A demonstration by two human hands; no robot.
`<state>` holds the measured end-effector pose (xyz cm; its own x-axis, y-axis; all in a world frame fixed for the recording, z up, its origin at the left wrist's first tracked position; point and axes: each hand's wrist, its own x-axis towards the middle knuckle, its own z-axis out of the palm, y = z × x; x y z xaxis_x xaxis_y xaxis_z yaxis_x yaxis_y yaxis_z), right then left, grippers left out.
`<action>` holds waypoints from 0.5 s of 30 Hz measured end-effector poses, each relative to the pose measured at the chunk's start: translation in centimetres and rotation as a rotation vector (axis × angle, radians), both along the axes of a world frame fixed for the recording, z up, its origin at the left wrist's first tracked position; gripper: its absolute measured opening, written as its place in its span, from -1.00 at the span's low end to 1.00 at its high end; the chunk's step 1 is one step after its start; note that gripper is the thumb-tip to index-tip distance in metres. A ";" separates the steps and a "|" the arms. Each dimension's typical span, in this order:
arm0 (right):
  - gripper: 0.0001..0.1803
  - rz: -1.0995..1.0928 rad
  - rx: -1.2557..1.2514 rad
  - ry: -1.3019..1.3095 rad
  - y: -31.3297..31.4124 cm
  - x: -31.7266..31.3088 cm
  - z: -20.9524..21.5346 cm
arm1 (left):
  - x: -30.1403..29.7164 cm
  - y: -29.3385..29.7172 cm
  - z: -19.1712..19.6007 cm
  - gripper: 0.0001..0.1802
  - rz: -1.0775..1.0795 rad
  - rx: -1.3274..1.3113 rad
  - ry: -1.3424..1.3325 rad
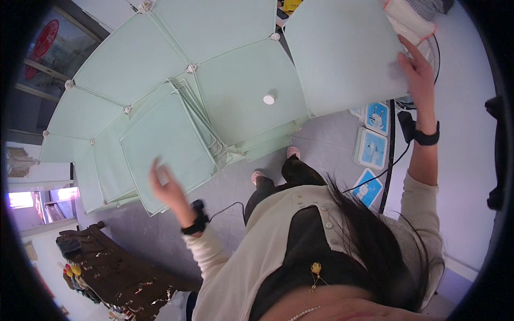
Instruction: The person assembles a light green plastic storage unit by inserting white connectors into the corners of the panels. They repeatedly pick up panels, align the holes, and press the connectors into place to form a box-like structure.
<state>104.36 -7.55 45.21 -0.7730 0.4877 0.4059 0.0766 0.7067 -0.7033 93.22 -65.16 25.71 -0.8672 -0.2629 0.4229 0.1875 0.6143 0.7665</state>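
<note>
At the far right, my right hand [419, 75] grips the edge of a pale green square panel [342, 59], its thumb against the near face. My left hand [167, 187], slightly blurred, has its fingers apart and holds nothing. Just beyond it leans a stack of loose pale green panels [166, 144] with thin wire rims. Behind these stands a cube rack [144, 56] of similar panels, joined at the corners by white round connectors [192, 68]. One loose white connector [269, 99] rests on a panel between my hands.
Blue-and-white picture cards or panels [372, 148] lie on the grey tiled floor [225, 206] at the right, near a black cable. A white wall [463, 176] closes off the right side. A brown-covered piece of furniture [115, 267] with small items stands at the lower left.
</note>
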 end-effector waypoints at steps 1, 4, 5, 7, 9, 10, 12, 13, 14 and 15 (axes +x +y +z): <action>-0.56 0.037 -0.010 0.008 0.1 -1.2 -0.5 | 0.1 4.7 -0.4 -0.70 -0.189 0.098 -0.026; -0.53 -0.013 0.104 -0.067 0.5 -3.9 -1.3 | 0.9 17.7 -2.0 -0.52 -0.722 0.035 -0.147; -0.53 0.012 0.150 -0.056 0.4 -4.6 -1.4 | 0.9 21.1 -2.6 -0.42 -0.874 -0.023 -0.234; -0.52 -0.019 0.193 -0.099 0.2 -5.6 -1.3 | 1.2 26.8 -3.6 -0.29 -0.998 -0.056 -0.303; -0.54 -0.014 0.235 -0.085 -0.3 -6.4 -1.2 | 0.5 31.1 -4.7 -0.20 -1.010 -0.135 -0.297; -0.55 -0.011 0.255 -0.079 -0.5 -6.7 -1.1 | 0.3 32.6 -5.2 -0.16 -1.019 -0.195 -0.340; -0.54 0.002 0.231 -0.075 -0.9 -7.2 -1.0 | -0.1 34.9 -6.1 -0.13 -1.025 -0.188 -0.350; -0.54 0.009 0.220 -0.074 -1.1 -7.4 -0.9 | -0.2 35.7 -6.6 -0.12 -1.024 -0.181 -0.361; -0.55 -0.002 0.243 -0.090 -1.2 -7.6 -0.7 | -0.2 36.4 -7.0 -0.11 -1.015 -0.164 -0.361; -0.56 -0.013 0.265 -0.106 -1.3 -7.7 -0.5 | -0.1 37.0 -7.3 -0.11 -1.001 -0.137 -0.345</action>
